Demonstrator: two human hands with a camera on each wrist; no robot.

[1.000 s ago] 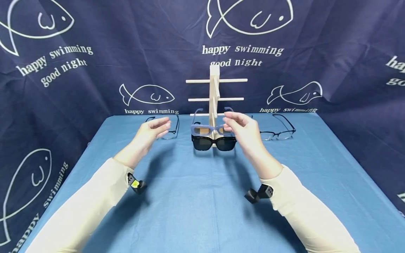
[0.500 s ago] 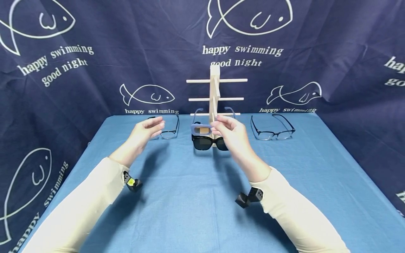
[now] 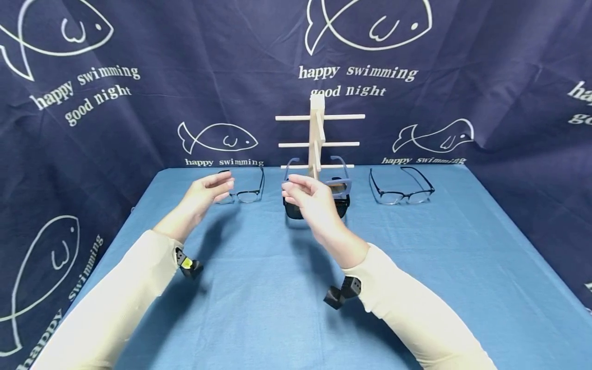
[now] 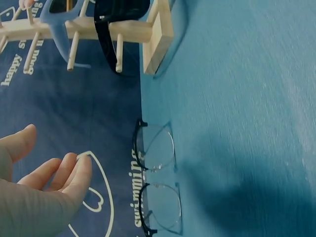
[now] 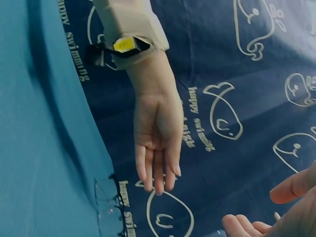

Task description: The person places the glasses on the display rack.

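Note:
My left hand is raised above the table with relaxed fingers and nothing in them, near the left pair of clear eyeglasses. In the left wrist view its fingers are apart from those eyeglasses. My right hand also holds nothing. It hovers in front of a wooden eyewear stand and covers part of the blue sunglasses and the black sunglasses on it. Whether it touches them is hidden in the head view. The right wrist view catches its fingers relaxed, at the lower right.
Another pair of black-topped clear eyeglasses lies at the back right of the blue-clothed table, temples unfolded. Wooden pegs stick out sideways from the stand's upper part. A dark blue fish-print curtain hangs behind the table.
My right hand has moved left from the right side of the sunglasses to their left side, uncovering the right eyeglasses. My left hand has drifted slightly left. The eyewear stays put.

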